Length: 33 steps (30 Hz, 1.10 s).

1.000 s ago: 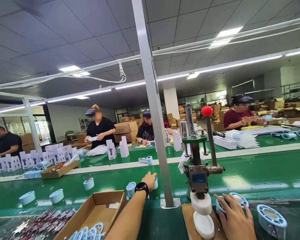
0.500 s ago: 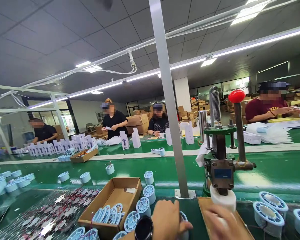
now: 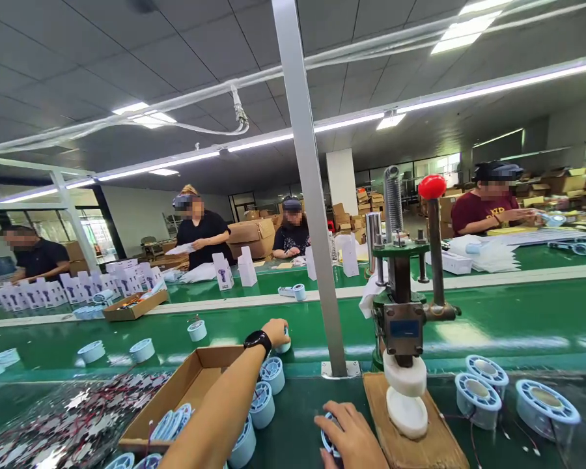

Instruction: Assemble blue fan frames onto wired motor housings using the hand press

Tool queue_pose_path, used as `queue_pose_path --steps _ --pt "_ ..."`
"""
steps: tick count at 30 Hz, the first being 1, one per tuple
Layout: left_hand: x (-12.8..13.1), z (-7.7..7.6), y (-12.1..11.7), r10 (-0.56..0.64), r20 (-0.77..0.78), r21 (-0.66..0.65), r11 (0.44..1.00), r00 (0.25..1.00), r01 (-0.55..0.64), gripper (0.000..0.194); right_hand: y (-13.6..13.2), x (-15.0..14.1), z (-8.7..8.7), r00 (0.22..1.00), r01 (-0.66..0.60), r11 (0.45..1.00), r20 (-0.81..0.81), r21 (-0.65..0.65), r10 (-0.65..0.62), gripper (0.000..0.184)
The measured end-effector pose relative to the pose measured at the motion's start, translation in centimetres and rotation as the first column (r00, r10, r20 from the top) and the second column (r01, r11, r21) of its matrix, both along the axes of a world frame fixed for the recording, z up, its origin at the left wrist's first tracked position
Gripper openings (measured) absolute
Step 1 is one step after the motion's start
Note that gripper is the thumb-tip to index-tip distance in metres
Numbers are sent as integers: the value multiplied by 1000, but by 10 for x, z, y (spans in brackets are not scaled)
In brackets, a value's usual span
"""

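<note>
My left hand (image 3: 275,332), with a black watch at the wrist, stretches past the cardboard box (image 3: 176,391) and closes around a light-blue round plastic housing (image 3: 286,340), partly hidden by the fingers. Nearer the bench front, my right hand (image 3: 351,435) has its fingers curled over another light-blue round housing (image 3: 328,435). To its right stands a hand press (image 3: 404,326) with a red-knobbed lever (image 3: 432,189). Under its white ram pad (image 3: 405,374) lies a white round seat (image 3: 407,412) on a brown board, with nothing on it. Further housings (image 3: 262,404) line up beside the box.
Several housings (image 3: 477,397) with wires stand right of the press. At the left is a heap of metallic pieces with red wires (image 3: 78,417). A metal post (image 3: 317,260) rises from the bench. Co-workers (image 3: 198,228) work across the green conveyor (image 3: 508,312), among white boxes.
My left hand has moved forward from the bench front to a housing beyond the box. My right hand has left the press and moved left onto a housing. The view has shifted right.
</note>
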<state>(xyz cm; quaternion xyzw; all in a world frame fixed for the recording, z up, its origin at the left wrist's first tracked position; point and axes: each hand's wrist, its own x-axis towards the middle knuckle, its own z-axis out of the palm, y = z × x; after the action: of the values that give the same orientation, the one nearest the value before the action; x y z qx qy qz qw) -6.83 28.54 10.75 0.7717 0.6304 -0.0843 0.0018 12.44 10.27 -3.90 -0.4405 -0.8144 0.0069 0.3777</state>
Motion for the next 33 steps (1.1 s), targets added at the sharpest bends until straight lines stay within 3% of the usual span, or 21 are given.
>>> queue_pose_path --steps 5,8,12,16,21,24,28,31,33 --pt "-2 -1 -2 -97 -40 -122 988 995 91 28 -5 1 7 996 -51 992 -79 -118 42 43" --pt "-9 1 -14 -101 -84 -168 982 991 86 27 -10 3 15 991 -86 974 -119 -212 61 40" --pt "-14 -2 -27 -11 -133 -135 991 991 -7 28 -18 4 23 990 -71 959 -135 -273 34 42" --pt "-20 6 -34 24 -83 -63 998 996 -29 30 -23 8 17 989 -64 937 -147 -343 14 50" --pt "-69 38 -53 85 -16 93 992 996 -83 32 -29 17 5 990 -92 924 -131 -372 46 46" --pt "-109 47 -80 130 -29 80 989 991 -127 30 -31 19 4 992 -105 927 -104 -361 72 44" --pt "-144 32 -115 111 -45 -138 984 993 -117 23 -31 18 6 994 -96 927 -85 -364 69 43" --pt "-152 17 -127 78 -15 -273 959 997 -79 21 -30 18 5 993 -99 930 -92 -355 70 42" --pt "-154 11 -129 69 21 -293 954 997 -60 21 -31 18 5 992 -97 932 -107 -348 63 42"
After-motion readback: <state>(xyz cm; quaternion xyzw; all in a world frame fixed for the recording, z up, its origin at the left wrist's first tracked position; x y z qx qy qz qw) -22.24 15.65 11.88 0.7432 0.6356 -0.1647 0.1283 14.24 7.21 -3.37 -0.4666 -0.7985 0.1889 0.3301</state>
